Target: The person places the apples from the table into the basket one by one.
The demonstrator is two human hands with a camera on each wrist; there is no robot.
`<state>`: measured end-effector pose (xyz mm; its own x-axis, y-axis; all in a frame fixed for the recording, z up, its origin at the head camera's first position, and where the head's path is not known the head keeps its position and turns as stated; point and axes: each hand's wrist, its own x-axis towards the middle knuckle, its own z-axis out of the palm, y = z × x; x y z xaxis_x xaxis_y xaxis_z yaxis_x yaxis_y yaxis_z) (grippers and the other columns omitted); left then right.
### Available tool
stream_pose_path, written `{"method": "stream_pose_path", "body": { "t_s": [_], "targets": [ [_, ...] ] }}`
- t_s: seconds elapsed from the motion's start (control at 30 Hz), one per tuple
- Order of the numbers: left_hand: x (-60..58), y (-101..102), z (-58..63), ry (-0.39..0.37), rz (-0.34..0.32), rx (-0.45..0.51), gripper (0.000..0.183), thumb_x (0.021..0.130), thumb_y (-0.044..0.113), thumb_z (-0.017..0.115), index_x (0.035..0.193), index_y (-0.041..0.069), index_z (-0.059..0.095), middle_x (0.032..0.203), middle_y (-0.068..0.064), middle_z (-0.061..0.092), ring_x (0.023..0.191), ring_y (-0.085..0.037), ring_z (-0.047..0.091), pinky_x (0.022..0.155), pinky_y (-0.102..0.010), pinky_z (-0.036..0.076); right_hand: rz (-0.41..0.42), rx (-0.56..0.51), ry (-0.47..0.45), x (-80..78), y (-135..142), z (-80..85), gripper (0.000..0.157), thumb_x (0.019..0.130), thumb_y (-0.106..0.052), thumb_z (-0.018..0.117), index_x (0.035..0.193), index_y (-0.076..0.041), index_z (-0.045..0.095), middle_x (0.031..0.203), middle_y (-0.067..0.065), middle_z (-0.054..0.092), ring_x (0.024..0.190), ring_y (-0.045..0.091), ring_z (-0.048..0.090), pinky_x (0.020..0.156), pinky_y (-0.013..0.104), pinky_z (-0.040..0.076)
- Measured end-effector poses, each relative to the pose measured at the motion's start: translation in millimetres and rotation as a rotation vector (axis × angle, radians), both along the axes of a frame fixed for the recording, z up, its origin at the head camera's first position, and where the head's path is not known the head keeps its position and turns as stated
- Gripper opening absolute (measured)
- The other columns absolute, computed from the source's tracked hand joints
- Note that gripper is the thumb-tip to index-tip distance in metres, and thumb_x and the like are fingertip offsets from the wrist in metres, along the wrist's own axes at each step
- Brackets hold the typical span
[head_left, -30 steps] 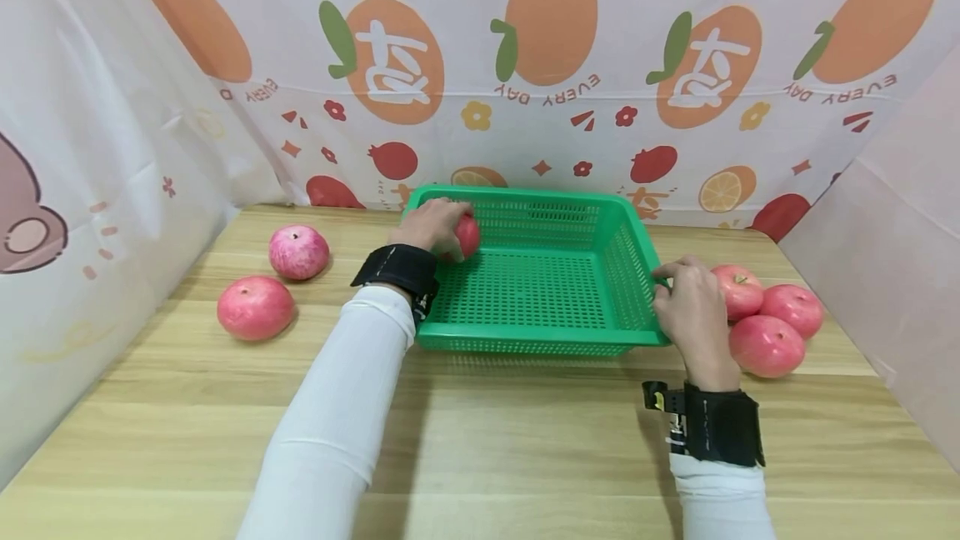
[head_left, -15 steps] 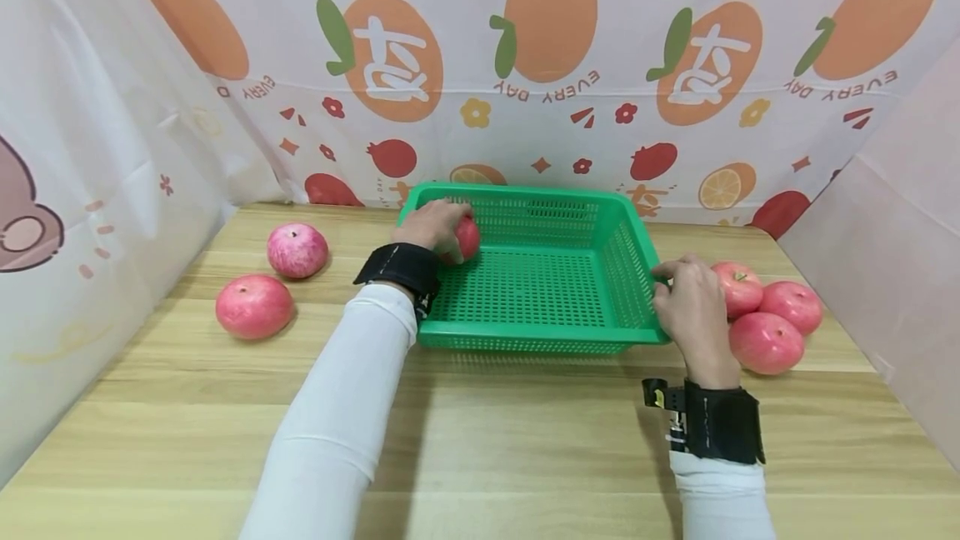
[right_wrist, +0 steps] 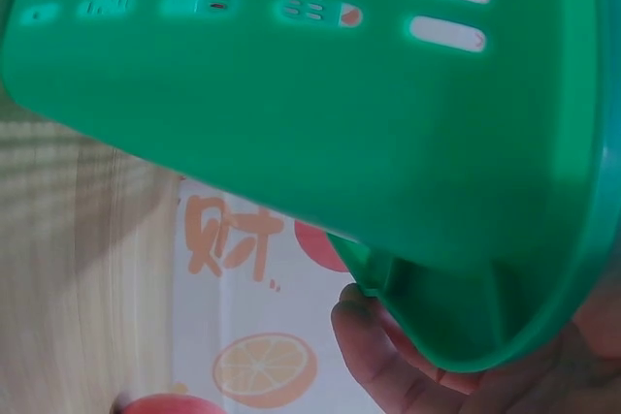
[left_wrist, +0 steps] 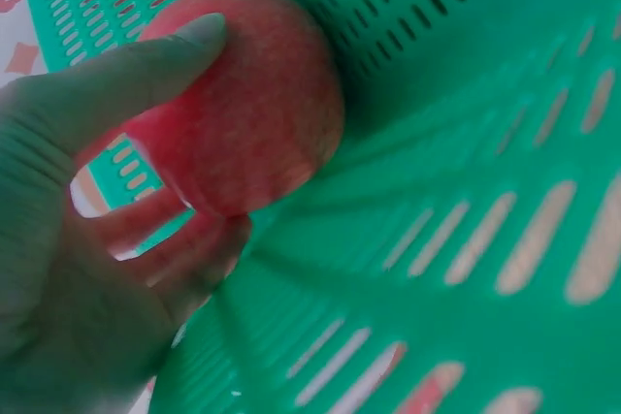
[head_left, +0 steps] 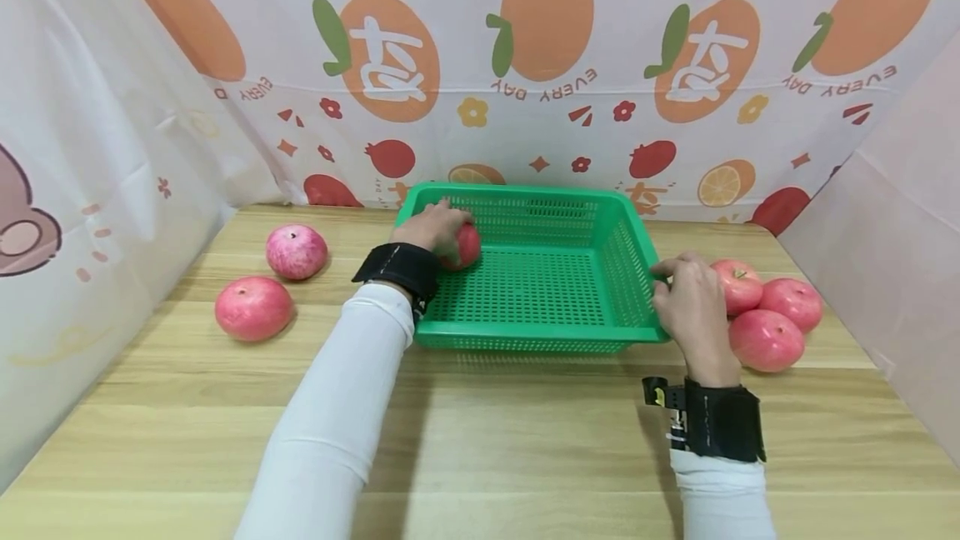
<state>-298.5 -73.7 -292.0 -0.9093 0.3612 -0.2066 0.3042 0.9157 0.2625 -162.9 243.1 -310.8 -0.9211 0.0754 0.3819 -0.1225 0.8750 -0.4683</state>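
A red apple point(head_left: 467, 247) sits low inside the left end of a green plastic basket point(head_left: 525, 333). My left hand point(head_left: 431, 227) holds that apple; in the left wrist view the thumb point(left_wrist: 160, 70) lies along one side of it and the fingertips touch the other. At the opposite end, my right hand point(head_left: 690, 307) grips the basket's right rim. The right wrist view shows the fingers point(right_wrist: 374, 351) curled under the rim's outer edge, with part of the hand hidden behind it.
Two pink-red apples, one nearer point(head_left: 255, 308) and one farther point(head_left: 296, 252), lie left of the basket. Three more apples point(head_left: 767, 341) cluster just right of my right hand. A fruit-print cloth point(head_left: 525, 132) hangs behind the wooden table point(head_left: 525, 440).
The apple in my left hand has settled slightly lower in the basket, and the left fingers have shifted a little on it. My right hand keeps its place on the rim.
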Motion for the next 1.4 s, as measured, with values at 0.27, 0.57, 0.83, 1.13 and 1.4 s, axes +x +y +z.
{"method": "stream_pose_path", "body": {
  "t_s": [0.27, 0.57, 0.83, 1.13, 1.4],
  "targets": [
    [-2.4, -0.3, -2.2, 0.010, 0.008, 0.013, 0.073, 0.082, 0.001, 0.080, 0.148, 0.012, 0.051, 0.140, -0.024, 0.042, 0.122, -0.040, 0.044, 0.099, -0.055, 0.048, 0.003, -0.015, -0.005, -0.7, -0.1, 0.4, 0.024, 0.088, 0.009, 0.058, 0.108, 0.018, 0.069, 0.104, 0.032, 0.059, 0.093, 0.046, 0.054, 0.085, 0.061, 0.043],
    [-0.9, 1.5, -5.1, 0.019, 0.008, 0.002, 0.072, 0.080, -0.001, 0.082, 0.144, 0.012, 0.053, 0.151, -0.025, 0.036, 0.127, -0.041, 0.041, 0.101, -0.056, 0.045, 0.010, -0.009, -0.021, 0.4, 1.4, -0.4, 0.023, 0.089, 0.009, 0.058, 0.108, 0.018, 0.069, 0.107, 0.032, 0.059, 0.099, 0.049, 0.054, 0.087, 0.063, 0.043],
    [1.7, 6.1, -6.6, 0.039, -0.005, -0.036, 0.075, 0.078, -0.002, 0.085, 0.144, 0.012, 0.053, 0.149, -0.026, 0.038, 0.127, -0.041, 0.042, 0.101, -0.055, 0.045, 0.000, -0.015, -0.037, 1.7, 1.4, -2.7, 0.024, 0.090, 0.008, 0.058, 0.109, 0.018, 0.069, 0.109, 0.033, 0.059, 0.099, 0.049, 0.054, 0.086, 0.062, 0.043],
    [1.5, 7.6, -3.0, 0.029, -0.002, -0.077, 0.081, 0.079, 0.001, 0.085, 0.149, 0.015, 0.047, 0.159, -0.027, 0.025, 0.135, -0.043, 0.035, 0.104, -0.057, 0.043, 0.001, -0.020, -0.013, 0.1, 1.0, -2.6, 0.022, 0.090, 0.008, 0.059, 0.107, 0.018, 0.069, 0.105, 0.032, 0.059, 0.090, 0.045, 0.055, 0.078, 0.057, 0.045],
    [1.9, 7.8, -2.4, 0.039, -0.001, -0.093, 0.080, 0.078, 0.000, 0.085, 0.148, 0.014, 0.048, 0.157, -0.028, 0.027, 0.132, -0.043, 0.037, 0.103, -0.056, 0.043, 0.006, -0.014, -0.003, -1.4, 1.3, -0.9, 0.023, 0.089, 0.009, 0.060, 0.107, 0.018, 0.069, 0.104, 0.032, 0.060, 0.090, 0.045, 0.056, 0.078, 0.057, 0.045]
  ]
}}
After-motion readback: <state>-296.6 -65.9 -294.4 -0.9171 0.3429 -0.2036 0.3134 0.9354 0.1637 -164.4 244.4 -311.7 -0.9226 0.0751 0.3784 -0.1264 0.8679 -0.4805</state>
